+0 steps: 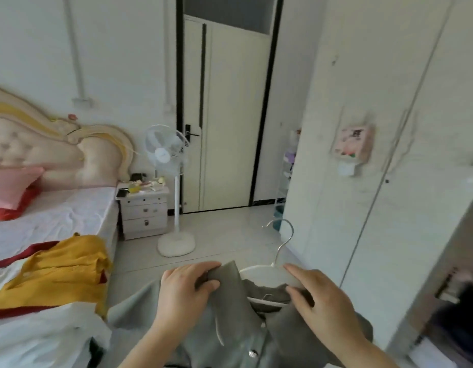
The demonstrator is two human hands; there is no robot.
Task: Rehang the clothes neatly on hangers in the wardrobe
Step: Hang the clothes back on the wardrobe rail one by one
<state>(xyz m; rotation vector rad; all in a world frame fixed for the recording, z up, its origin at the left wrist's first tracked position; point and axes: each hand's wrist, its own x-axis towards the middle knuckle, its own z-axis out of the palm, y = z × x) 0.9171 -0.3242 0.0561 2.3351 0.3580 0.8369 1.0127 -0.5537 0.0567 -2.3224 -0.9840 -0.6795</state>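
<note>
Head view: low in the middle, a grey garment [230, 328] held up in front of the body, draped over a white hanger [267, 274] with a metal hook [284, 240] rising above it. Left hand [185, 290] closed on the garment's left shoulder, thumb and fingers pinching a fold of the grey cloth at the hanger's left end. Right hand [317, 296] closed over the right shoulder, fingers curled onto the collar edge and the hanger's right arm, thumb tucked beneath. White buttons down the garment's front between the two forearms.

To the left, a bed [52, 216] with a white sheet and a padded pink headboard [57, 150]; a pink pillow [12, 187] near the headboard. On the bed's near part, a yellow garment [60, 269] lying crumpled, with dark red cloth [20, 254] beside it and white cloth [31, 338] below.

Beyond the bed, a white nightstand [143, 208] with small clutter on top, and just beside it a white standing fan [167, 160] on the tiled floor. Behind the fan, a cream door [230, 115] in a black frame, shut. To the right, white wardrobe doors [363, 128], one bearing a small pink sticker [353, 143]; at the far right edge, a dark opening, blurred.
</note>
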